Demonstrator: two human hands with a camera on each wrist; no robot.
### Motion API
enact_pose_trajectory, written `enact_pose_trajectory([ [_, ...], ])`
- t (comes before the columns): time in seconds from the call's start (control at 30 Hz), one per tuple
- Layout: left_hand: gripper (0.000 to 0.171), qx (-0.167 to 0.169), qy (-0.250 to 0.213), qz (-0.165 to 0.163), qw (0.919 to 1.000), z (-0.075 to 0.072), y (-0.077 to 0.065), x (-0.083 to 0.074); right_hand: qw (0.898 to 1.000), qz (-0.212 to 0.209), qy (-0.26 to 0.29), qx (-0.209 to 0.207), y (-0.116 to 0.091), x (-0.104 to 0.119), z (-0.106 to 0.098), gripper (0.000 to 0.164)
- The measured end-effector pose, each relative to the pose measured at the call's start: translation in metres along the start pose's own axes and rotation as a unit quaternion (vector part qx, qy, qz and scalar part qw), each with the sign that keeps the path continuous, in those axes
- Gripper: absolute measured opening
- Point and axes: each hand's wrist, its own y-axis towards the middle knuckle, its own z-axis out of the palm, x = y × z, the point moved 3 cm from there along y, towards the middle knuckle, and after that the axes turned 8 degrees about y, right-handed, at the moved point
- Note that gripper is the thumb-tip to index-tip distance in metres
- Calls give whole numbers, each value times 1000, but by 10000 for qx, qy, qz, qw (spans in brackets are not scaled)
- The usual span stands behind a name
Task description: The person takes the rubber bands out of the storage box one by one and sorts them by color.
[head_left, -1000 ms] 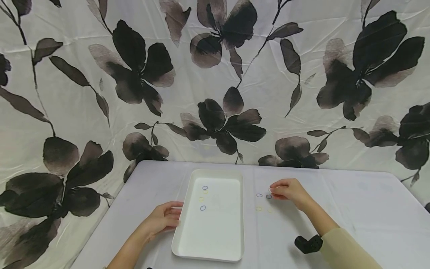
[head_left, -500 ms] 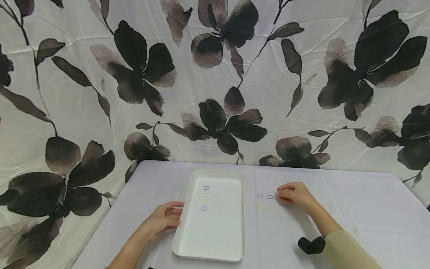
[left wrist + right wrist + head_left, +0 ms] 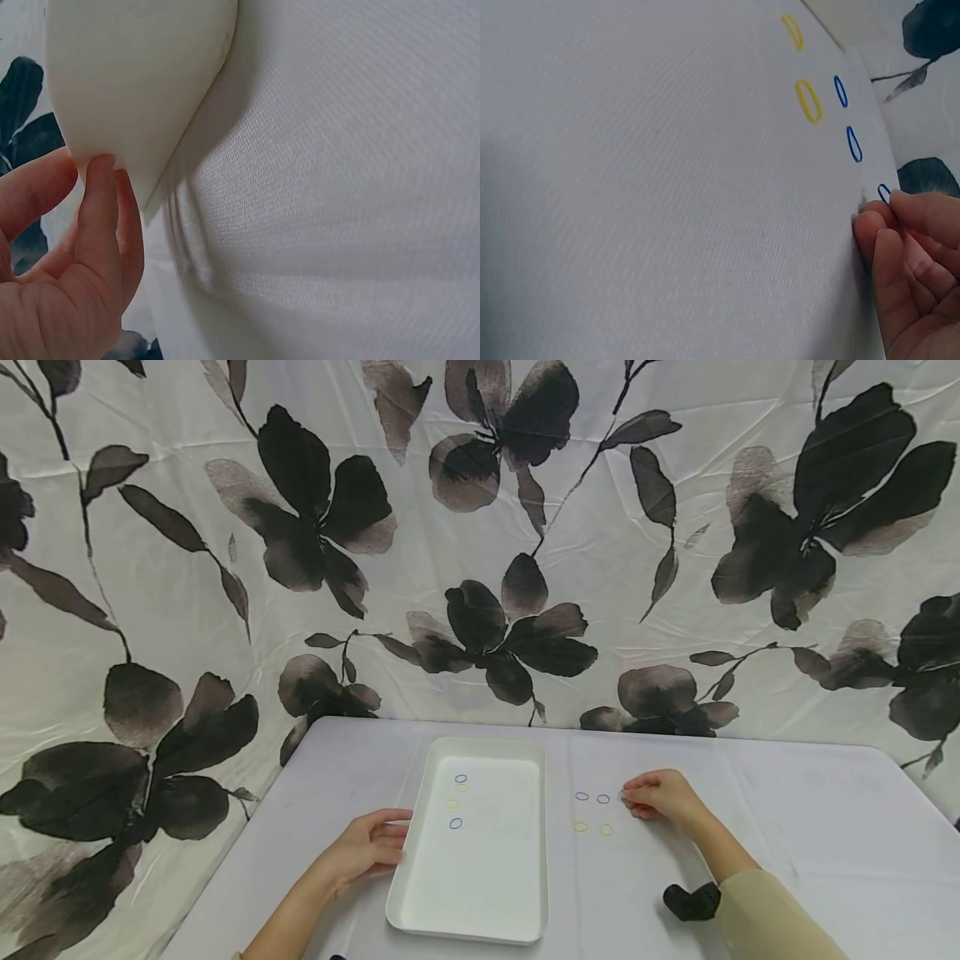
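My left hand grips the left rim of a white tray; in the left wrist view its fingertips meet the tray's wall. Inside the tray lie two blue rubber bands and two yellow ones. Right of the tray, my right hand is low over the table, thumb and fingers together at a blue rubber band, partly hidden by the fingertips. Beside it on the cloth are two more blue rubber bands, with two yellow rubber bands in a row nearer me.
A white cloth covers the table. Behind it hangs a white curtain with dark flowers. A black strap piece sits by my right sleeve.
My right hand has shifted a little to the right, away from the two blue rubber bands, uncovering them and a yellow one. My left hand has stayed at the tray.
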Motion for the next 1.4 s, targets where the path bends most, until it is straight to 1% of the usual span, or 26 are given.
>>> enact_pose_trajectory([
  [0.27,65,82,-40,44,9999,1,1,0,9998,194,-69,29,0,2,2,22],
  [0.4,64,37,17,45,10000,1,1,-4,9997,204,-95,117,1,4,2,21],
  [0.6,65,40,71,81,9999,1,1,-6,9991,265,-310,106,-1,4,0,22],
  [0.77,65,61,-22,20,10000,0,1,-2,9993,211,-282,107,-2,5,0,21],
  [0.97,65,128,-61,103,9998,0,0,-2,9996,100,-254,113,0,7,-1,20],
  [1.17,65,146,-75,133,9998,-1,0,-2,9997,-83,-159,163,-1,15,-1,23],
  [1.4,65,139,-88,154,9997,-1,-1,0,9996,-183,-23,225,1,26,3,28],
])
